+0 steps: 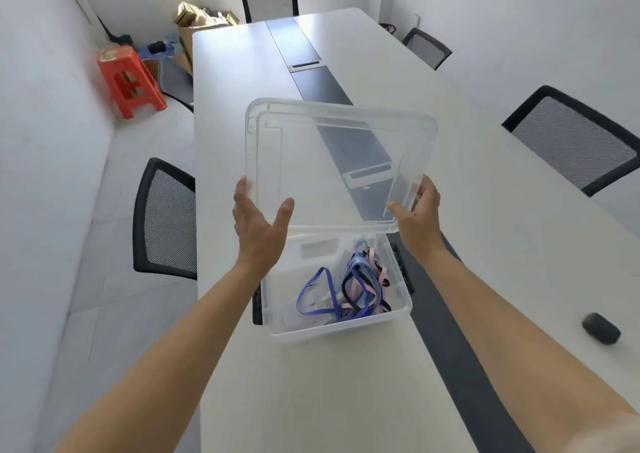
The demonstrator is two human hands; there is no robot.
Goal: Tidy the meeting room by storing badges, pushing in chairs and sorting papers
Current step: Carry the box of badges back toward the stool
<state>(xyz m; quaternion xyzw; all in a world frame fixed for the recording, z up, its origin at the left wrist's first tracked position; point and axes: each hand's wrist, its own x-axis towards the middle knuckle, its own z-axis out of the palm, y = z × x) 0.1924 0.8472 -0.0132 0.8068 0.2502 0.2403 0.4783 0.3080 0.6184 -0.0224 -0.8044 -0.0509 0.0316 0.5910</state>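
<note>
A clear plastic lid hangs in the air above the table, tilted toward me. My left hand grips its near left corner, thumb on top. My right hand grips its near right corner. Just below the lid stands an open clear box on the white table. Inside the box lie several badges with blue, pink and black lanyards in a tangle. The lid covers the far part of the box from my view.
Black mesh chairs stand at the left, at the right, farther right and at the far end. A small black object lies on the table at right. A red stool and cardboard boxes fill the far left corner.
</note>
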